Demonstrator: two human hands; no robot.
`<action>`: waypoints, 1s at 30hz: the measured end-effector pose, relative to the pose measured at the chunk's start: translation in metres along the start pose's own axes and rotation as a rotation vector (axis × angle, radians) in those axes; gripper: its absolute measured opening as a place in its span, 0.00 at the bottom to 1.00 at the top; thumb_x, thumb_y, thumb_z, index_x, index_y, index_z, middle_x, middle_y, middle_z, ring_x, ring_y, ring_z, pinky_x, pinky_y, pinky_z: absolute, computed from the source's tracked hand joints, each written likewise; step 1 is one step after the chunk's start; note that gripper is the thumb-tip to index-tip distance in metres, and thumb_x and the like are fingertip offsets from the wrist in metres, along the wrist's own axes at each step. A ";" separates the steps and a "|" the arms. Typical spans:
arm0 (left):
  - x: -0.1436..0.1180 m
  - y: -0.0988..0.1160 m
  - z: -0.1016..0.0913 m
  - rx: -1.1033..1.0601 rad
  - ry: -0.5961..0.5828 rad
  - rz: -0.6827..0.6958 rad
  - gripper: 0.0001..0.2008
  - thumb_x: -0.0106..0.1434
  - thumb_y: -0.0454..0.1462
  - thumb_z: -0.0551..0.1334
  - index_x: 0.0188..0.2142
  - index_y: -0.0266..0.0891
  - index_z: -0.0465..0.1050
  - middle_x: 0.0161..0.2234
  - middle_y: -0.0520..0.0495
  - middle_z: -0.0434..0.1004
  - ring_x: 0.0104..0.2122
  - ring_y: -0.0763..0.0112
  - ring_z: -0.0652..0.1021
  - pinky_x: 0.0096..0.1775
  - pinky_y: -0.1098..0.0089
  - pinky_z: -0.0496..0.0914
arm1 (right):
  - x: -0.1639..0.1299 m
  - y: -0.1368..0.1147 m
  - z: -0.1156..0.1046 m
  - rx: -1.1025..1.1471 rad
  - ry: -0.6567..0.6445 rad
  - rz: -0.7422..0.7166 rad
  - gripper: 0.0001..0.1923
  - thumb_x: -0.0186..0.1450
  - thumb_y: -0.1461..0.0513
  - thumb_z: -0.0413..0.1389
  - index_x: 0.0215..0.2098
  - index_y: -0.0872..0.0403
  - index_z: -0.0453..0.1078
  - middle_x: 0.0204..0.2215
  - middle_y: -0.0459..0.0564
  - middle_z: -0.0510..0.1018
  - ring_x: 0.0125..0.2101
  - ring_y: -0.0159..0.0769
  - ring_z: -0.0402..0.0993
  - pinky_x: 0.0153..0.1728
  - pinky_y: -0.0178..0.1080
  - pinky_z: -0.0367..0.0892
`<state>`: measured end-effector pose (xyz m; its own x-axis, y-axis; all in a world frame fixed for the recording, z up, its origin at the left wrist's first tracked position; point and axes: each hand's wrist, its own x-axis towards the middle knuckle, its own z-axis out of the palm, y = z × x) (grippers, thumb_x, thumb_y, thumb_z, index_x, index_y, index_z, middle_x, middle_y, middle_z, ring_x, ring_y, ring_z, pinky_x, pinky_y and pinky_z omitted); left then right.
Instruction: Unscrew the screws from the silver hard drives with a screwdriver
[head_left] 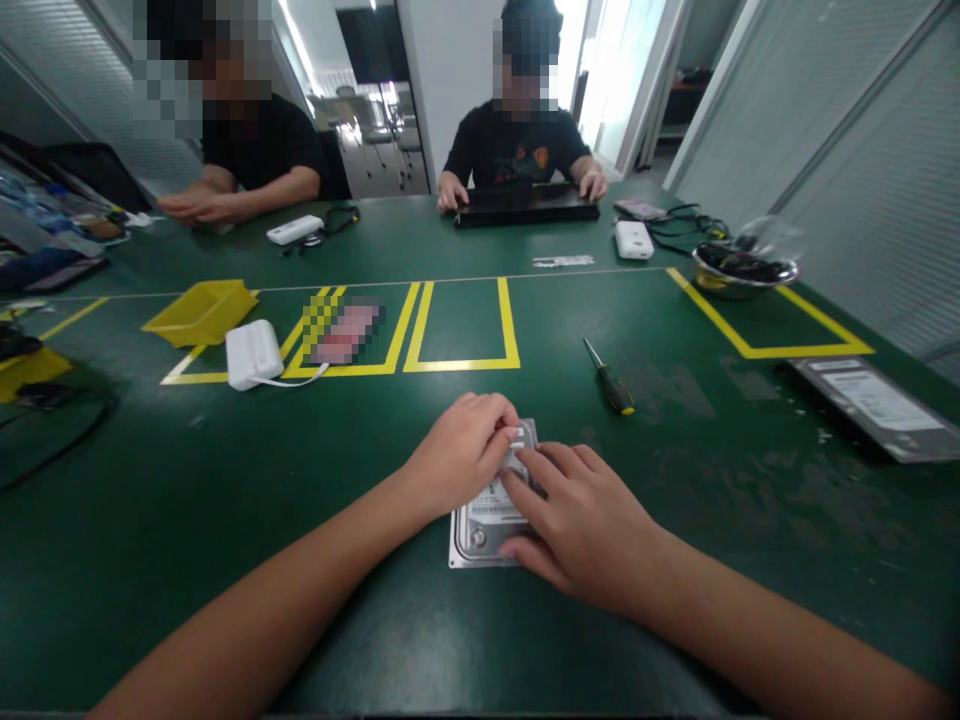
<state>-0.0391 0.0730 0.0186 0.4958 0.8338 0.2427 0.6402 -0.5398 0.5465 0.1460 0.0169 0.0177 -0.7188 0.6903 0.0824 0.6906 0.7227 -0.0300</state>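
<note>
A silver hard drive (487, 535) with a white label lies flat on the green table (360, 620) in front of me. My left hand (469, 450) is over its upper left part, fingers curled and thumb drawn in near the label (491, 497). What those fingers pinch, if anything, is hidden. My right hand (581, 515) rests on the drive's right side with its fingers spread, the index fingertip by the label and the thumb near the lower edge. Beyond my right hand lies a screwdriver (616, 388) with a dark and yellow handle.
A second hard drive (874, 405) lies at the right. Yellow tape (461, 366) marks rectangles on the table. Left of centre are a yellow bin (202, 312), a white power bank (253, 353) and a phone (346, 333). A metal bowl (742, 285) stands far right. Two people sit opposite.
</note>
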 end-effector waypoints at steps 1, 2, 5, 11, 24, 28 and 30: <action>0.003 0.000 0.000 0.005 -0.006 0.005 0.05 0.69 0.33 0.55 0.36 0.39 0.68 0.34 0.51 0.73 0.37 0.68 0.71 0.40 0.65 0.64 | 0.000 0.000 -0.001 0.014 -0.009 -0.003 0.34 0.65 0.43 0.52 0.58 0.59 0.66 0.54 0.63 0.71 0.52 0.59 0.66 0.47 0.56 0.64; 0.005 0.000 0.000 0.009 -0.011 0.009 0.05 0.68 0.33 0.55 0.36 0.39 0.68 0.34 0.51 0.73 0.37 0.68 0.71 0.40 0.65 0.64 | -0.001 -0.001 -0.001 0.024 -0.018 -0.004 0.37 0.64 0.41 0.52 0.59 0.60 0.66 0.55 0.64 0.70 0.52 0.60 0.65 0.48 0.58 0.64; 0.011 0.000 -0.001 0.008 -0.013 0.006 0.05 0.67 0.33 0.56 0.36 0.39 0.70 0.33 0.51 0.74 0.36 0.68 0.73 0.38 0.66 0.65 | -0.002 -0.002 -0.002 0.035 -0.035 0.000 0.40 0.62 0.40 0.53 0.60 0.61 0.65 0.57 0.67 0.68 0.55 0.63 0.63 0.49 0.59 0.63; 0.018 -0.004 -0.004 -0.067 -0.045 -0.043 0.04 0.60 0.32 0.60 0.32 0.37 0.74 0.28 0.52 0.76 0.28 0.72 0.74 0.31 0.71 0.65 | -0.006 -0.006 0.002 0.024 -0.025 -0.020 0.46 0.59 0.39 0.57 0.63 0.64 0.62 0.62 0.74 0.62 0.59 0.69 0.59 0.51 0.62 0.62; 0.037 -0.023 -0.011 -0.032 -0.158 0.015 0.06 0.62 0.29 0.58 0.33 0.37 0.74 0.28 0.53 0.76 0.27 0.75 0.73 0.31 0.73 0.63 | -0.002 -0.004 0.006 0.006 0.007 -0.056 0.43 0.60 0.43 0.58 0.61 0.67 0.64 0.58 0.75 0.66 0.55 0.71 0.63 0.49 0.62 0.64; 0.036 -0.024 -0.009 -0.018 -0.162 0.027 0.07 0.63 0.29 0.57 0.33 0.38 0.73 0.30 0.52 0.77 0.29 0.74 0.73 0.32 0.72 0.64 | -0.002 -0.003 0.007 0.031 0.013 -0.059 0.42 0.60 0.42 0.58 0.60 0.66 0.65 0.58 0.73 0.67 0.55 0.68 0.63 0.50 0.61 0.63; 0.036 -0.025 -0.008 -0.014 -0.165 0.031 0.07 0.63 0.29 0.57 0.34 0.38 0.73 0.30 0.52 0.77 0.29 0.73 0.74 0.33 0.72 0.64 | -0.002 -0.002 0.007 0.042 0.014 -0.060 0.43 0.60 0.42 0.57 0.60 0.65 0.65 0.58 0.72 0.67 0.55 0.67 0.63 0.51 0.61 0.63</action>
<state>-0.0425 0.1172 0.0202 0.6056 0.7859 0.1249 0.6158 -0.5622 0.5520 0.1453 0.0139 0.0102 -0.7573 0.6455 0.0990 0.6422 0.7636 -0.0664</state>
